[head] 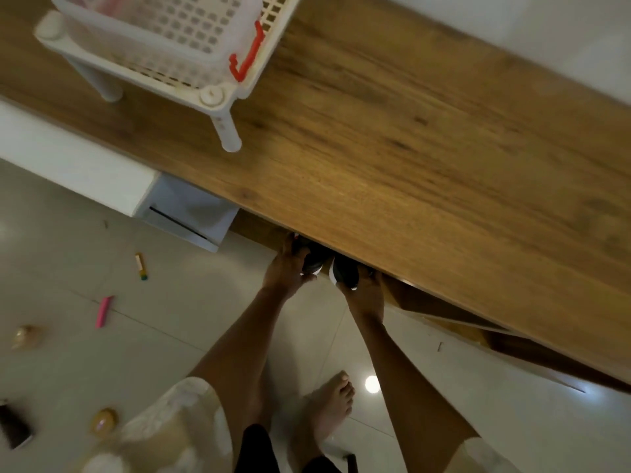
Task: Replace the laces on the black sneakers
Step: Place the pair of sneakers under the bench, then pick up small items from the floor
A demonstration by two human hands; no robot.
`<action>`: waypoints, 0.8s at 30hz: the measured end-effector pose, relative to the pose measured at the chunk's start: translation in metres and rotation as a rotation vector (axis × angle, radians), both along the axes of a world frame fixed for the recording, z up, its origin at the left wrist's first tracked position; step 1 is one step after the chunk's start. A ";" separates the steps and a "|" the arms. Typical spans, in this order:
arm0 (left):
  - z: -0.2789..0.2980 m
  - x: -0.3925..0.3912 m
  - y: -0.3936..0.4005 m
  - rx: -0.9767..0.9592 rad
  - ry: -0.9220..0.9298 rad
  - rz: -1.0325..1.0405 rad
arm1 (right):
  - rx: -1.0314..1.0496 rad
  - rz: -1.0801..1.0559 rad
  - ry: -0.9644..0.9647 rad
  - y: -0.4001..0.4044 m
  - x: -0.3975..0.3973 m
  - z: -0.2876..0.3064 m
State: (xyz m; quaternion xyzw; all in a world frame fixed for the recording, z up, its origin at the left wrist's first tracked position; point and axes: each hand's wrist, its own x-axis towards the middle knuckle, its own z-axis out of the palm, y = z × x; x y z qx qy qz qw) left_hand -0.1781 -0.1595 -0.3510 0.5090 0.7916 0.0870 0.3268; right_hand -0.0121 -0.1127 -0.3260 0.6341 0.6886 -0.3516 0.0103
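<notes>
Two black sneakers with white soles show at the front edge of the wooden table (409, 172), mostly hidden beneath it. My left hand (286, 268) grips the left sneaker (314, 262) from its left side. My right hand (365, 291) grips the right sneaker (345, 273) from below and the right. Both arms reach down and forward from the lower part of the head view. No laces can be made out.
A white plastic rack (164, 46) with a red hook (247, 59) stands on the table's left end. A white drawer unit (184, 213) sits under the table. A pink marker (104, 310), a yellow pen (140, 266) and small objects lie on the tiled floor. My bare foot (327, 411) stands below.
</notes>
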 end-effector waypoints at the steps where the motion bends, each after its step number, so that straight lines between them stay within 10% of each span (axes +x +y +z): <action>1: 0.005 0.002 -0.004 0.023 -0.012 -0.021 | -0.005 0.013 0.003 -0.004 0.002 0.005; 15: 0.224 -0.039 -0.113 -0.061 -0.021 0.794 | -0.163 0.559 0.165 -0.078 -0.127 0.233; 24: 0.257 -0.107 -0.188 -0.094 -0.088 1.203 | -0.305 0.973 0.111 -0.152 -0.262 0.257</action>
